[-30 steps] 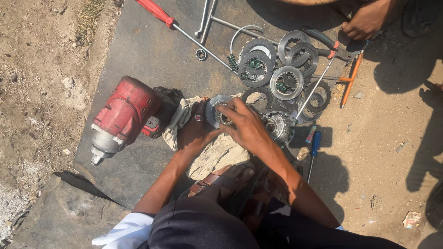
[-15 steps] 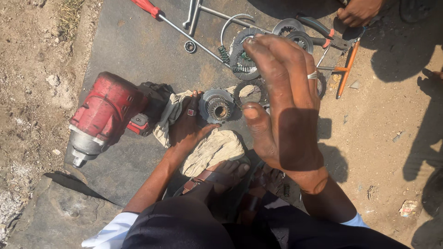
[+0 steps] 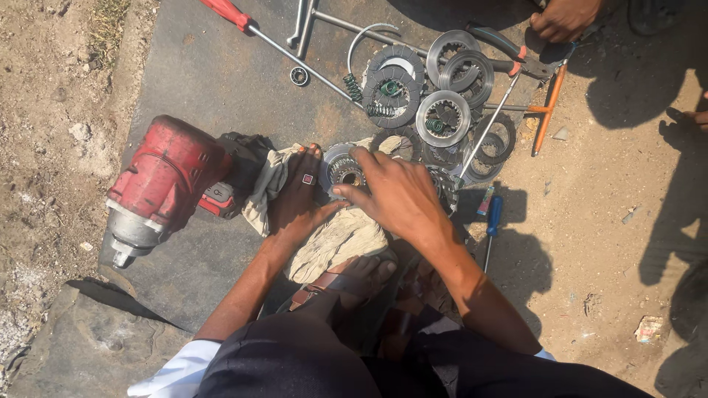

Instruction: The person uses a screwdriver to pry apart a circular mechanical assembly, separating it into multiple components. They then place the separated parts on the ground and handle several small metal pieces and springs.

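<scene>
Round grey metal clutch hub (image 3: 341,171) on beige rag (image 3: 335,239), pinched between both hands: left hand (image 3: 299,197) palm-down, cupping its side; right hand (image 3: 394,193) arched over, fingertips gripping rim.

This is an open-air repair spot on bare ground, a roadside mechanic's place rather than a fitted workshop. A dark mat (image 3: 206,88) lies on dry dirt (image 3: 612,221) in hard sunlight and serves as the work surface. On it lie a red impact wrench (image 3: 158,184), a red-handled screwdriver (image 3: 243,21), pliers (image 3: 509,55), a stack of clutch plates (image 3: 435,96), springs (image 3: 354,87) and an oily rag (image 3: 335,239).
</scene>
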Demonstrator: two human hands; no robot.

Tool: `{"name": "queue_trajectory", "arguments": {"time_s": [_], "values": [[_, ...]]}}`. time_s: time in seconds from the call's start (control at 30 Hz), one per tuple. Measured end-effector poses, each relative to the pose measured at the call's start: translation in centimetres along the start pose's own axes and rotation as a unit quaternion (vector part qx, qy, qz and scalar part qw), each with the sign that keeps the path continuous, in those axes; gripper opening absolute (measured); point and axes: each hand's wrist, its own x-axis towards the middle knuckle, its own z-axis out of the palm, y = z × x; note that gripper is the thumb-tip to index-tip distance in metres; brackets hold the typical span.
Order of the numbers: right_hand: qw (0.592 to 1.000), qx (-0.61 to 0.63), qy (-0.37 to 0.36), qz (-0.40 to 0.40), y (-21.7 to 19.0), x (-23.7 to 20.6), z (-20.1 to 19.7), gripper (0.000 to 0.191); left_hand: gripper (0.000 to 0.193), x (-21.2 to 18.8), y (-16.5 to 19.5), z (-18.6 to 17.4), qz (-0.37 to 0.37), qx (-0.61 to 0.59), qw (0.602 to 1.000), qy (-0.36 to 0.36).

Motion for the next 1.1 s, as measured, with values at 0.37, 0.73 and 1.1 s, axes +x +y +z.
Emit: {"name": "queue_trajectory", "arguments": {"time_s": [0.37,0.73,1.1], "values": [[0.976,-0.050,0.081,-0.197,2.7,1.3,4.1,0.047,0.108,-0.1,-0.6,1.4,-0.006,-0.034,0.999,0.021],[0.992,0.012,0.125,-0.007,-0.4,0.5,5.4,0.049,0.110,0.0,-1.2,1.9,-0.004,-0.036,0.999,0.034],[0.973,-0.087,0.100,-0.187,1.0,0.5,3.7,0.054,0.110,0.1,-1.1,2.2,0.007,-0.018,0.999,0.041]]}}
